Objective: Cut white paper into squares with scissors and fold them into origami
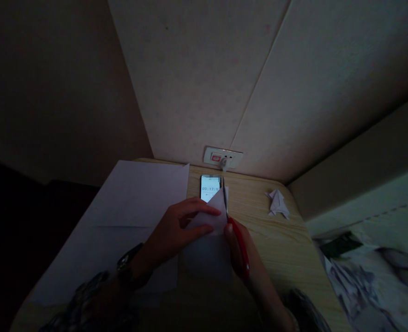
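My left hand [176, 228] pinches a folded piece of white paper [211, 216] and holds it up over the wooden table [280, 244]. My right hand [240, 256] grips red-handled scissors [239, 246], whose blades run up along the paper's right edge. A watch sits on my left wrist. Just behind the paper a lit phone [210, 186] lies flat, showing a timer; the paper covers its lower part.
A large white sheet [131, 207] lies on the table's left side. A folded paper figure [278, 203] rests at the right. A wall socket [222, 158] with a plug sits behind the phone. Patterned bedding [377, 272] lies to the right.
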Demonstrator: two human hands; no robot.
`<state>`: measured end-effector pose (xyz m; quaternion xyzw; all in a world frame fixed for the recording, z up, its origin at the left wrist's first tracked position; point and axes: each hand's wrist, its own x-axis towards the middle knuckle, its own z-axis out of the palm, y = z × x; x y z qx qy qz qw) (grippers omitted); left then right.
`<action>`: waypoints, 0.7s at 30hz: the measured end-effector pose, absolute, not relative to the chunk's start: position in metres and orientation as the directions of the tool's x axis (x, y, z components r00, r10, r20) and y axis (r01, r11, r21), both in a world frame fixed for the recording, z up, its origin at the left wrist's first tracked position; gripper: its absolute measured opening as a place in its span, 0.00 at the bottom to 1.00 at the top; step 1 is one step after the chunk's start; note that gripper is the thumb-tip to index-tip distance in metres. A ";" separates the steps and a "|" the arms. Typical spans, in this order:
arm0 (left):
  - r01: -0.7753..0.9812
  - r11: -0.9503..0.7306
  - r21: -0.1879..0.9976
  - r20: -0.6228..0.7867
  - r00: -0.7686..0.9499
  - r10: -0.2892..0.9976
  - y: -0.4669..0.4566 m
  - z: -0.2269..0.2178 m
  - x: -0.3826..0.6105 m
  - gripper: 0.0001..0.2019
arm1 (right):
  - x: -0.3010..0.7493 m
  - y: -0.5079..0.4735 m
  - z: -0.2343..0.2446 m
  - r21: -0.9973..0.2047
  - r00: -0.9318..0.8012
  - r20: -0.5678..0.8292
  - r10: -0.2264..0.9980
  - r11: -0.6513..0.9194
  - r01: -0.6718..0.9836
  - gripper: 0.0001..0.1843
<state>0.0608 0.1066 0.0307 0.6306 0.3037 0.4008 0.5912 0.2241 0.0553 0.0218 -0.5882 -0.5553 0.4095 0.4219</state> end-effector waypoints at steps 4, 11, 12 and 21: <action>-0.090 -0.131 0.987 0.159 0.494 0.855 0.107 0.032 0.061 0.14 | 0.224 0.055 0.023 -0.948 0.059 -0.008 0.998 -0.027 0.317 0.30; -0.090 -0.139 0.986 0.165 0.498 0.851 0.108 0.032 0.062 0.14 | 0.223 0.055 0.024 -0.950 0.053 0.020 0.998 0.002 0.313 0.28; -0.092 -0.139 0.986 0.167 0.497 0.852 0.109 0.032 0.063 0.14 | 0.223 0.055 0.024 -0.948 0.057 0.026 0.998 0.007 0.317 0.28; -0.080 -0.219 0.973 0.229 0.499 0.836 0.109 0.031 0.063 0.13 | 0.218 0.050 0.023 -0.955 0.122 0.101 0.987 0.062 0.289 0.26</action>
